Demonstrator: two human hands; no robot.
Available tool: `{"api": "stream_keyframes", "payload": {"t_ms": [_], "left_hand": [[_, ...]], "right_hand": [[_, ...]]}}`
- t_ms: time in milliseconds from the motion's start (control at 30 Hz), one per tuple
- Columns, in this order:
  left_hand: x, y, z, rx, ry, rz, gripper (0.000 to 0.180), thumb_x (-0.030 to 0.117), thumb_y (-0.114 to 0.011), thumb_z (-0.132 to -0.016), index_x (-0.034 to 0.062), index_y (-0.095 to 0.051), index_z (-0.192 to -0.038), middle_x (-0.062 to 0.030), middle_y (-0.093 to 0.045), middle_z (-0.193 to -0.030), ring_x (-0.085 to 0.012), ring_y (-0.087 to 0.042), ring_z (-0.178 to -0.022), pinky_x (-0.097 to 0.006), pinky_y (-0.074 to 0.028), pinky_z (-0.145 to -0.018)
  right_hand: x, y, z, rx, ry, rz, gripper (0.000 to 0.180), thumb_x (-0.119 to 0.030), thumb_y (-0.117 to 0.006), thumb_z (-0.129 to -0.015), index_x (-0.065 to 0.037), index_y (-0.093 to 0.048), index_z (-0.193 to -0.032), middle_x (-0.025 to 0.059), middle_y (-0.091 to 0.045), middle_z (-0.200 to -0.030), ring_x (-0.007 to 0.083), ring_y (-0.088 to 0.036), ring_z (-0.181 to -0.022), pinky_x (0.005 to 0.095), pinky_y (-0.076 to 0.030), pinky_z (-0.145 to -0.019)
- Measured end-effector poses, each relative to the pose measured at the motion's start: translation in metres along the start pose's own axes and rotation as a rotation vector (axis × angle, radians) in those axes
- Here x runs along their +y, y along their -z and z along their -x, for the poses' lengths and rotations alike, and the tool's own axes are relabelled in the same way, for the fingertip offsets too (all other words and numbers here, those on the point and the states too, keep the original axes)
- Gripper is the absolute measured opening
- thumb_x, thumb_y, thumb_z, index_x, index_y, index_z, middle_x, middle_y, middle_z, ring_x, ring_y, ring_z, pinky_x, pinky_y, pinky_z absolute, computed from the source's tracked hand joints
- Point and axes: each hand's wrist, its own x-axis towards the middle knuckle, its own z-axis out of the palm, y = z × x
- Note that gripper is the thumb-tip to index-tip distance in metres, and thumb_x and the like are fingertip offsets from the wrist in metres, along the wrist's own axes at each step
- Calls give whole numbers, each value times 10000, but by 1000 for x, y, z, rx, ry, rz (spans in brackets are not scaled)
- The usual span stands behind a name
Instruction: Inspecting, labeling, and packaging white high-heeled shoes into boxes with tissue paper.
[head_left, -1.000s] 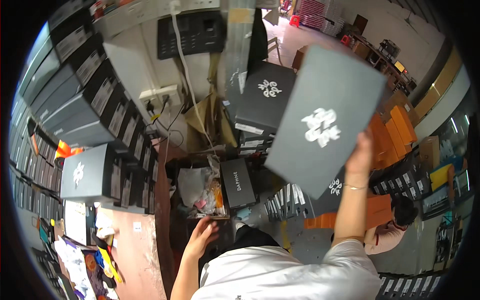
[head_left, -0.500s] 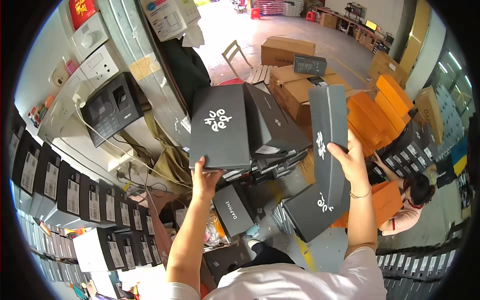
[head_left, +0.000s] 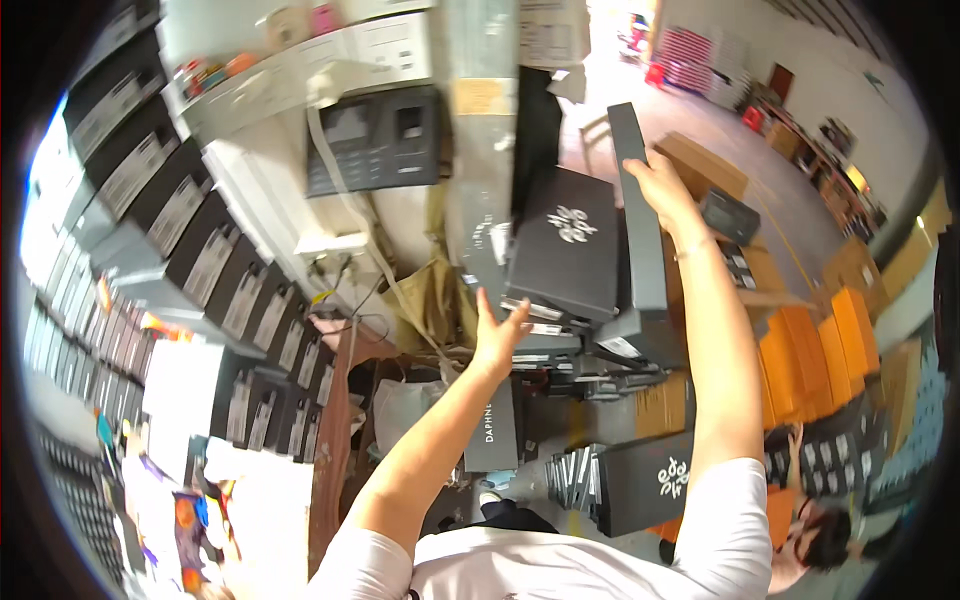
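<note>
A flat dark-grey box (head_left: 640,235) stands on edge in my right hand (head_left: 660,190), whose fingers grip its upper right side. Just left of it, a dark-grey shoe box (head_left: 565,245) with a white printed mark lies on top of a stack of similar boxes. My left hand (head_left: 495,335) is by the lower left corner of that shoe box, fingers spread and holding nothing. Whether its fingertips touch the stack, I cannot tell. Beneath my left hand lies another grey box (head_left: 490,440).
Labelled shoe boxes (head_left: 205,265) fill shelves at the left. A black keypad device (head_left: 375,140) hangs beside a metal post (head_left: 485,150). Orange boxes (head_left: 800,360) and cartons (head_left: 705,165) are at the right. Another person (head_left: 815,545) works at the lower right.
My view has swung left. My right hand has brought the flat box up close beside the stack's top shoe box. My left hand has come off that shoe box's near edge, its fingers spreading.
</note>
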Motion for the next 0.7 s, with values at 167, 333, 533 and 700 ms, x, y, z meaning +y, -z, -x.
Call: {"api": "stream_keyframes", "payload": {"t_ms": [167, 333, 533, 700], "left_hand": [[-1, 99, 70, -34, 84, -183, 655, 176, -663, -871, 21, -314, -1403, -187, -458, -1312, -242, -605, -992, -365, -519, -876], [-22, 254, 207, 400, 139, -190, 427, 195, -593, -919, 33, -470, -1294, -115, -577, -1161, -181, -617, -949, -309, -538, -788], [-85, 302, 402, 1014, 241, 46, 409, 241, -624, -902, 25, -531, -1237, -108, -607, -1091, -178, -617, -881, -302, -528, -745], [-151, 300, 465, 1295, 286, 141, 524, 272, -662, -871, 34, -446, -1286, -115, -595, -1048, -201, -617, -864, -337, -546, -709]], "right_hand": [[32, -71, -42, -76, -404, -146, 281, -226, -525, -899, -35, -568, -1100, 47, -512, -749, 163, -560, -715, 309, -453, -522], [42, -90, -66, -324, -118, 629, 393, -305, -518, -890, 41, -573, -1068, 209, -572, -983, 312, -567, -906, 388, -438, -762], [-47, -108, 0, -538, 73, 22, 428, -272, -494, -972, -43, -478, -1333, 68, -517, -1282, 166, -527, -1108, 269, -416, -927], [-154, -236, 170, -1216, 331, -68, 403, -70, -496, -926, -47, -485, -1328, 56, -576, -1171, 157, -553, -1063, 277, -459, -878]]}}
